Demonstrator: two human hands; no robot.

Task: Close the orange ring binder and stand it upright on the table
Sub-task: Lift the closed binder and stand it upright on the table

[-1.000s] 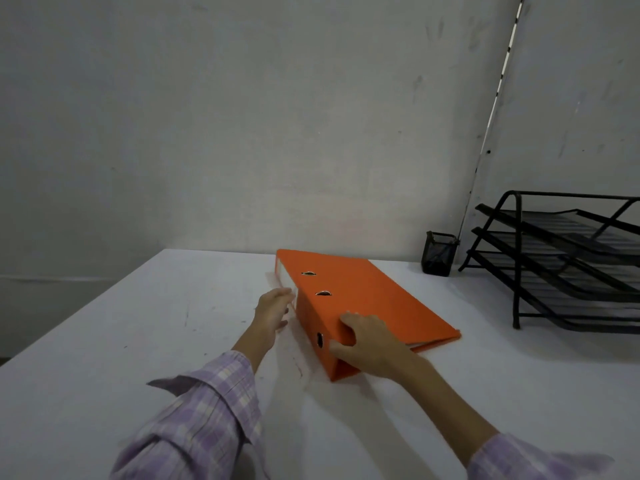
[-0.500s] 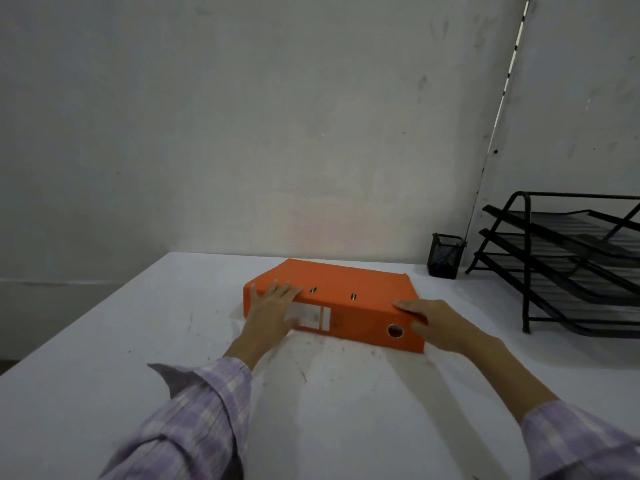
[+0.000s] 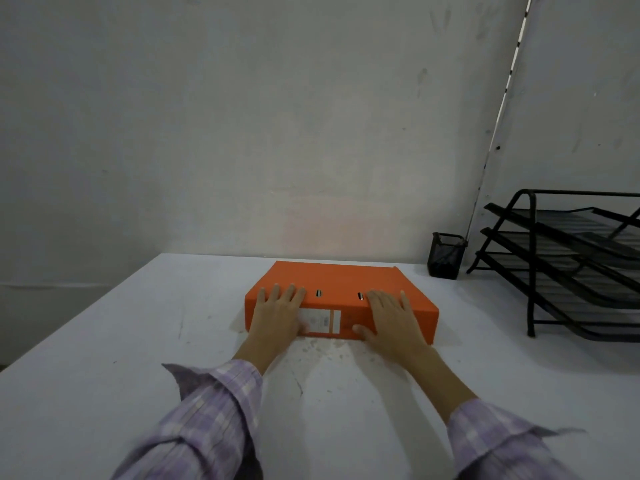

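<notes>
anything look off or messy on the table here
Nothing is spilled or broken. The binder is closed but lies flat, spine towards the person, both hands spread over its near edge. The table is scuffed and speckled in front of the spine.

Binder point(image 3: 341, 287) flat on table point(image 3: 104, 341)

There is just one camera, and it sits on the person's head. It looks forward and a bit down, over the white tabletop point(image 3: 104, 393) toward the grey wall point(image 3: 242, 133) at the back. The two sleeves point(image 3: 207, 420) poke in from the bottom edge, so the camera is close to the person's own arms. The wide view also catches the far right corner, where a black tray rack point(image 3: 571, 265) stands.
</notes>
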